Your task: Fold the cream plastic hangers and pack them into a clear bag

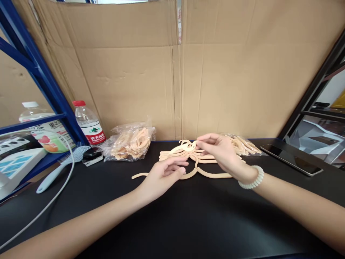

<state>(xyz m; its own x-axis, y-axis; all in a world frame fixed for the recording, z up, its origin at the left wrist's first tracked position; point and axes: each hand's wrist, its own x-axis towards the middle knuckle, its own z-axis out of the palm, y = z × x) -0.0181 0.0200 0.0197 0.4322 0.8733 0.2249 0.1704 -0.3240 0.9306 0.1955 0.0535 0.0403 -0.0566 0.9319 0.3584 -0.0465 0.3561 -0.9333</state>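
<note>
Several beige plastic clothes hangers (208,160) lie stacked in the middle of the black tabletop, their hooks bunched toward the back. Closer to me is one separate hanger (215,175), its two curved arms spreading left and right. My right hand (219,149) has thumb and forefinger pinched at a curled hanger hook at the top of the stack. Over the left arm of the front hanger is my left hand (163,176), with fingers stretched forward and thumb apart; whether it touches that hanger I cannot tell.
Clear plastic bags of beige hangers lie at back left (132,142) and back right (242,145). On the right lies a phone (291,158). A red-capped water bottle (90,126), a hairbrush (61,165) and a white cable (60,190) are on the left. Cardboard (129,86) stands behind.
</note>
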